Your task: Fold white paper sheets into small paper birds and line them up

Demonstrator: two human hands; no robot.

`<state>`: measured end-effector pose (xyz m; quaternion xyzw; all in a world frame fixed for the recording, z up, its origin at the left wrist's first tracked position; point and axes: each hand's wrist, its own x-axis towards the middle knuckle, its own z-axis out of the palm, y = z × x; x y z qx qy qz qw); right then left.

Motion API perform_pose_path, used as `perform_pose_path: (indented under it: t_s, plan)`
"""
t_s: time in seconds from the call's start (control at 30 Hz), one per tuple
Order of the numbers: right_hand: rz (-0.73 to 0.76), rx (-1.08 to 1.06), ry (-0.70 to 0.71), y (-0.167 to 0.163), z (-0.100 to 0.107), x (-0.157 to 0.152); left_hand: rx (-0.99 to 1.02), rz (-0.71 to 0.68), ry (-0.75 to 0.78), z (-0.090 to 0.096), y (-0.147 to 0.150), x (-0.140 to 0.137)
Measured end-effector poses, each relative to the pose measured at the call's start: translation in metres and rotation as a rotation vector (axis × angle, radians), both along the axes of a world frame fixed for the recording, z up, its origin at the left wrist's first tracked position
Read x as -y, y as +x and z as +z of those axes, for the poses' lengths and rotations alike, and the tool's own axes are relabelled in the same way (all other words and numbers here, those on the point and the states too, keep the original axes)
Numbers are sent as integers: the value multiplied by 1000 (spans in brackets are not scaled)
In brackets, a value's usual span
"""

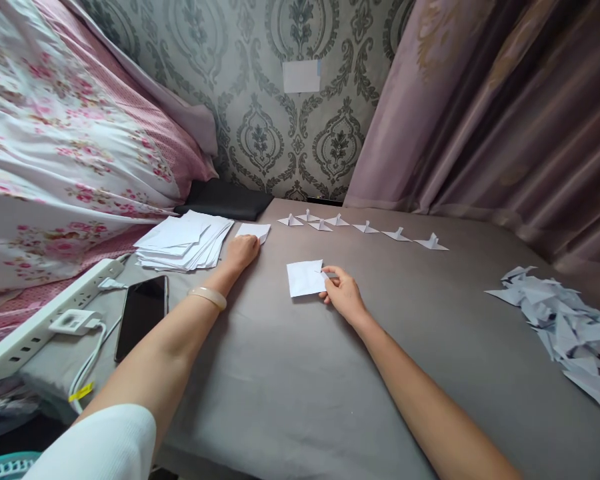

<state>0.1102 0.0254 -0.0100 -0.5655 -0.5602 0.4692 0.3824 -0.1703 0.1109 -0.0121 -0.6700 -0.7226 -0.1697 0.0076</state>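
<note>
Between the thumb and fingers of my right hand (344,292) is the right edge of a white square of paper (304,279), held low above the grey cloth. My left hand (244,251) is closed, its curled fingers at the near edge of a smaller-looking white paper sheet (254,231); the fingertips are hidden under the knuckles. Left of that hand rises a loose stack of white paper sheets (185,241). Beyond both hands stand several folded paper birds (366,227) in a staggered row. A heap of folded white paper pieces (563,320) lies far right.
A black phone (143,313) lies by my left forearm, beside a white power strip (45,327) with a charger (74,322) and cables. A dark folded item (225,199) sits behind the stack. Floral cloth (70,147) hangs left; a purple curtain (455,107) hangs right.
</note>
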Motion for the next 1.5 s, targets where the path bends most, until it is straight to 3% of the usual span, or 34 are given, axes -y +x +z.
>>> perform_pose_path:
  t_s: [0.3, 0.7, 0.87, 1.0, 1.13, 1.23, 1.33, 1.5]
  plan:
    - [-30, 16, 1, -37, 3, -12, 107, 212, 51, 8, -27, -13]
    - [-99, 75, -18, -50, -2, -22, -22, -171, -24, 4, -5, -6]
    - [-138, 77, -56, -84, 6, -34, -20, -67, 15, 10, -12, -21]
    - [-136, 75, -96, -124, 8, -52, 4, 69, 109, 32, -36, -27]
    - [-80, 58, -118, -167, 10, -77, -25, 32, 185, 54, -49, -17]
    - [-7, 57, -83, -184, 16, -89, -30, -43, 157, 52, -45, -6]
    - [17, 78, -48, -170, 22, -88, 19, -75, 86, 37, -40, -2]
    - [41, 43, -82, -91, 24, -50, 186, 90, 136, 29, -36, -2]
